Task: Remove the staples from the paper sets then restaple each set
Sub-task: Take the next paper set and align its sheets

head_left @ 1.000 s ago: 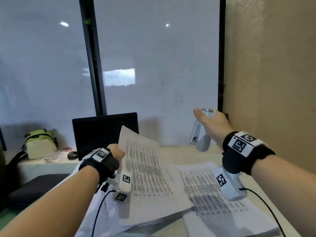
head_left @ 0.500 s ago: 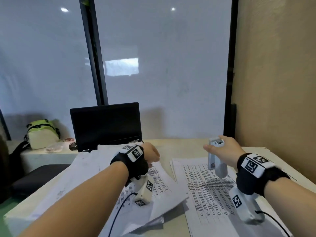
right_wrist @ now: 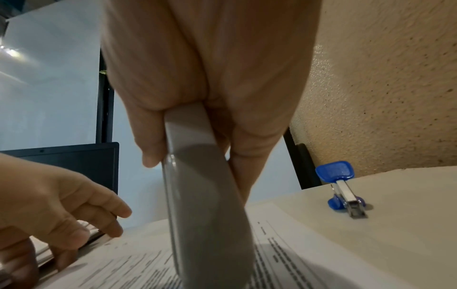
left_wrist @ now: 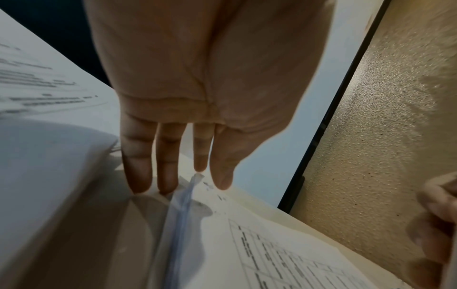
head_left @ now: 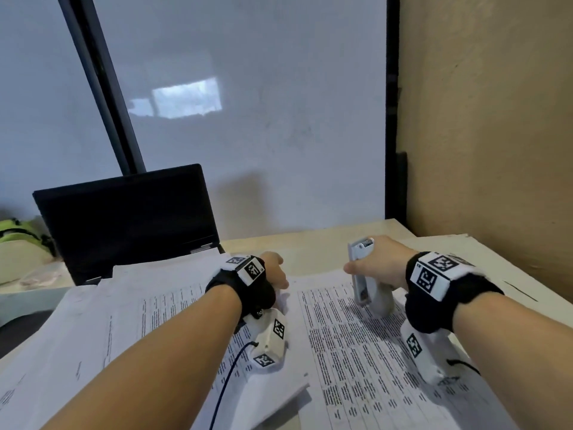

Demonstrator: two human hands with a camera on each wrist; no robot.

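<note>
Two printed paper sets lie side by side on the beige table (head_left: 313, 243): the left set (head_left: 173, 308) and the right set (head_left: 356, 352). My left hand (head_left: 274, 270) rests on the top right corner of the left set, fingers (left_wrist: 138, 166) straight, tips touching the paper. My right hand (head_left: 376, 265) grips a grey stapler (head_left: 364, 283) (right_wrist: 205, 195), held nearly upright with its lower end on the top of the right set. No staple shows in any view.
A small blue stapler-like tool (right_wrist: 346, 191) lies on the sheets to the right of my right hand. An open black laptop (head_left: 130, 225) stands behind the left set. The rough tan wall (head_left: 496, 150) borders the table's right side. A green bag (head_left: 18, 240) sits far left.
My left hand has lowered the lifted paper set flat onto the table. My right hand has brought the stapler down from the air onto the right set.
</note>
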